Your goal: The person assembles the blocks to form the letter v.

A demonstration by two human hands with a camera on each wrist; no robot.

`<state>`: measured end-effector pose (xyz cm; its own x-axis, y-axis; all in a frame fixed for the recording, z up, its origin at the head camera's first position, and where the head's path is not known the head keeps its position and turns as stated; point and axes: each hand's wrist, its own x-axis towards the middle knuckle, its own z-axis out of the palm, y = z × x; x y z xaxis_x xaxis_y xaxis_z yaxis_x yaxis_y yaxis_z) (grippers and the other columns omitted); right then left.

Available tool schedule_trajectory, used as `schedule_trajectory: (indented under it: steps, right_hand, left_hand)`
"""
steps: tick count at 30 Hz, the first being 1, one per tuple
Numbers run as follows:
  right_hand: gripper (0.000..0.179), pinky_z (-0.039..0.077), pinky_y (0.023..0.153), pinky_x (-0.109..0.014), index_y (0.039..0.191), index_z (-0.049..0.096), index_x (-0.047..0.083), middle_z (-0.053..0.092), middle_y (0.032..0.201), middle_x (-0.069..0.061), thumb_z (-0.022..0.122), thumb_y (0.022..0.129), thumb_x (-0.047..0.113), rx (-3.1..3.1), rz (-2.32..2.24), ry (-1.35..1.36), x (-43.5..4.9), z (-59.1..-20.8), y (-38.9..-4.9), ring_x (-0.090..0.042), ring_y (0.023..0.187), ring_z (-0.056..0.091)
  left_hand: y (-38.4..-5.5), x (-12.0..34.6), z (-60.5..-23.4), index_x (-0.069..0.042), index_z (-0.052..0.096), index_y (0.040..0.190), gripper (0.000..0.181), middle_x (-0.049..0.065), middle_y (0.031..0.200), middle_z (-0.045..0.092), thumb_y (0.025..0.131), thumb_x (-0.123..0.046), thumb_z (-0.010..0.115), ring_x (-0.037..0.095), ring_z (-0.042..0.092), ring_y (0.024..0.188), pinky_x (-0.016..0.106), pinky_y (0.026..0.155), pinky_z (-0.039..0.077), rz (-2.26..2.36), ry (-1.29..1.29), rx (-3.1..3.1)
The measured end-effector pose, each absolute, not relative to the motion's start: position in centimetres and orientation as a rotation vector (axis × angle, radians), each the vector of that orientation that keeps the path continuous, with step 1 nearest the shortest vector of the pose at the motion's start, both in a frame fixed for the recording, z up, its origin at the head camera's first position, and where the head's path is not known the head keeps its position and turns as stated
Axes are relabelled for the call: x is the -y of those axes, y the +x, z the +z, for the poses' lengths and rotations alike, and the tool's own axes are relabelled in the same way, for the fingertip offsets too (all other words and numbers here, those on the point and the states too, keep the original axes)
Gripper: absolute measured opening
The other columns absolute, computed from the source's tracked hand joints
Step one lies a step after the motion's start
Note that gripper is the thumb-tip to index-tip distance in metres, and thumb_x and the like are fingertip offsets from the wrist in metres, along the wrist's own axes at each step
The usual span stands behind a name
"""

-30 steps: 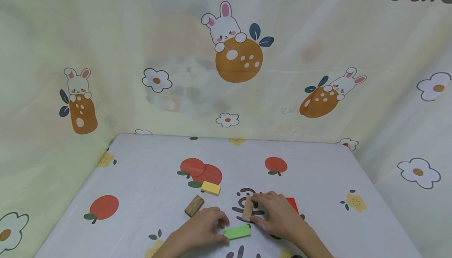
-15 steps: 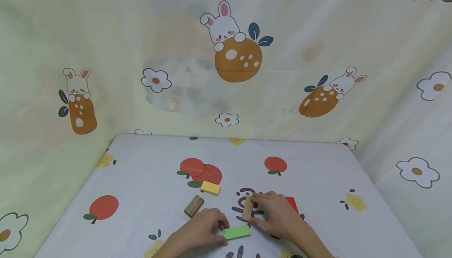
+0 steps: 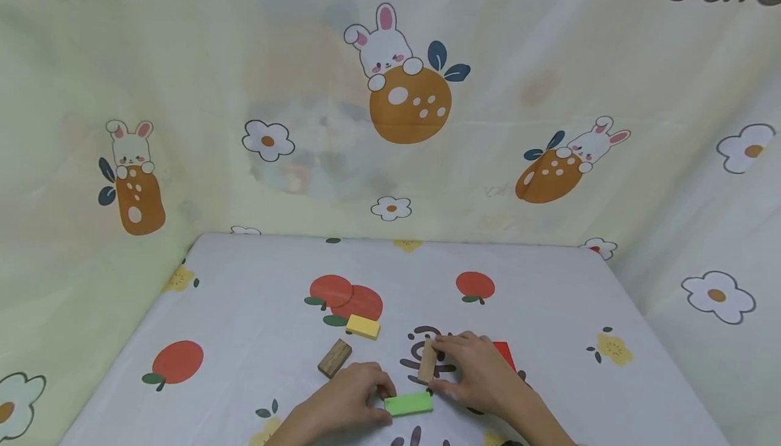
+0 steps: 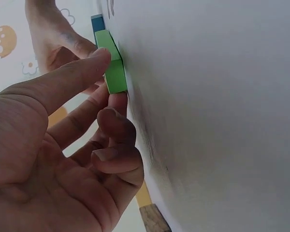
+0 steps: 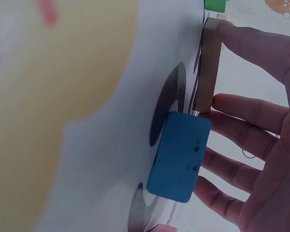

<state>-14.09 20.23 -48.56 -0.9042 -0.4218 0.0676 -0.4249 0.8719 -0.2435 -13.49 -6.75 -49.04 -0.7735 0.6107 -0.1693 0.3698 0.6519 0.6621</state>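
My left hand [image 3: 350, 395] pinches one end of a lime-green rectangular block [image 3: 408, 404] lying on the table, the thumb on one side and fingertips on the other in the left wrist view. A plain wooden block [image 3: 428, 360] lies behind and to the right of it. My right hand [image 3: 482, 368] holds this wooden block lengthwise between thumb and fingers, as the right wrist view also shows. A blue block [image 5: 179, 157] sits by the right hand's fingers; in the head view that hand hides it. Whether those fingers touch it I cannot tell.
Left of the hands lies a dark wooden block [image 3: 335, 358], with a yellow block [image 3: 363, 327] farther back. Part of a red block [image 3: 504, 354] shows behind the right hand. The white tablecloth [image 3: 256, 310] has fruit prints, and a printed curtain [image 3: 317, 80] surrounds the table.
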Motion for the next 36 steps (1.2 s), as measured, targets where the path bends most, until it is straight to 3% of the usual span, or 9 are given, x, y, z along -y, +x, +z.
schedule_trajectory:
  steps: [10, 22, 36]
  right_hand:
    - [0.061, 0.054, 0.101, -0.052, 0.134, 0.073, 0.016, 0.076, 0.132, -0.003, 0.086, 0.083, 0.047, 3.063, 0.396, 0.660, -20.3, -48.5, -14.0, -0.027, 0.122, 0.068]
    - [0.061, 0.058, 0.101, -0.048, 0.133, 0.074, 0.016, 0.077, 0.130, -0.001, 0.086, 0.083, 0.048, 3.028, 0.398, 0.690, -20.5, -48.7, -14.2, -0.026, 0.121, 0.069]
    - [0.062, 0.058, 0.101, -0.048, 0.131, 0.074, 0.013, 0.077, 0.128, -0.003, 0.087, 0.082, 0.047, 3.042, 0.391, 0.689, -20.4, -48.4, -14.1, -0.026, 0.121, 0.070]
  left_hand:
    - [-13.8, 7.5, -49.1, -0.020, 0.080, 0.114, 0.023, -0.014, 0.107, 0.068, 0.091, -0.020, 0.083, -0.001, 0.056, 0.097, 0.027, 0.092, 0.056, 0.788, 0.742, -2.572]
    - [-14.9, 9.0, -49.0, -0.019, 0.081, 0.113, 0.024, -0.008, 0.111, 0.068, 0.092, -0.008, 0.079, 0.011, 0.060, 0.105, 0.032, 0.095, 0.057, 0.777, 0.741, -2.685]
    - [-15.8, 8.4, -48.8, -0.018, 0.081, 0.114, 0.022, -0.004, 0.116, 0.070, 0.094, -0.009, 0.078, 0.015, 0.067, 0.104, 0.040, 0.097, 0.060, 0.699, 0.733, -2.788]
